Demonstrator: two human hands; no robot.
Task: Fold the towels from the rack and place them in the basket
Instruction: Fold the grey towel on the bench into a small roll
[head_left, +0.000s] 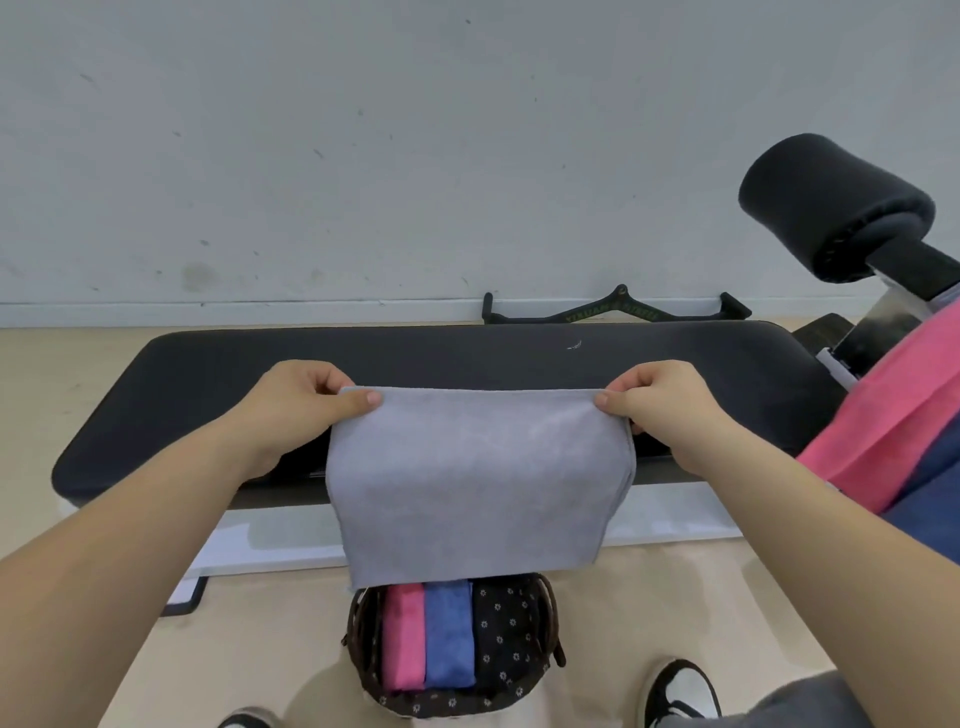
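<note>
The left hand (306, 400) and right hand (660, 402), held apart, each pinch an upper corner of the grey towel (478, 483) between thumb and curled fingers; the fingertips behind the cloth are hidden. The towel hangs before the black padded table (467, 353), covering its near edge and the far rim of the basket (551, 613) on the floor. In the basket lie a folded pink towel (402, 639) and a folded blue towel (449, 639). At right, a hanging pink towel (893, 405) and a navy towel (930, 483) are cut off by the frame.

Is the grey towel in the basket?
No, the left hand and right hand hold the grey towel above the basket.
</note>
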